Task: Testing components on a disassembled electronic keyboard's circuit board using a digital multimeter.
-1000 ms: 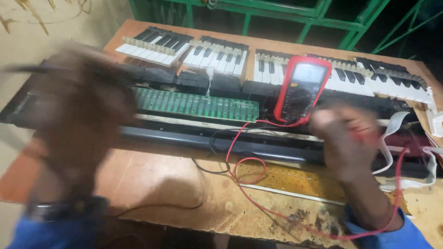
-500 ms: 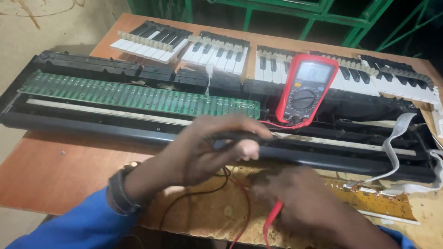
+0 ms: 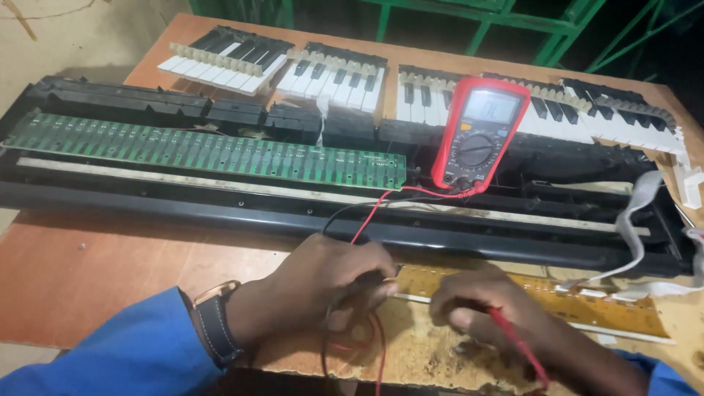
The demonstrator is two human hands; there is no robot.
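Observation:
My left hand [image 3: 323, 282] grips the black test probe and presses its tip to the left end of a long yellow-brown circuit board [image 3: 587, 304] lying on the wooden table. My right hand [image 3: 488, 312] holds the red test probe [image 3: 517, 345] against the same board, close beside the left hand. Red and black leads [image 3: 370, 216] run from both probes up to a red multimeter [image 3: 478, 136] that leans on the opened black keyboard chassis [image 3: 220, 209]. A long green circuit board [image 3: 213, 154] lies inside that chassis.
Loose blocks of black and white piano keys [image 3: 330, 70] lie in a row along the far side of the table. Grey ribbon cables [image 3: 634, 227] curl at the chassis's right end. A green metal frame [image 3: 513, 15] stands behind. Bare wooden tabletop [image 3: 81, 268] shows at the near left.
Both hands have dropped from above the chassis to the yellow-brown board at the table's near edge. The probes now touch that board. The view has steadied and shifted a little.

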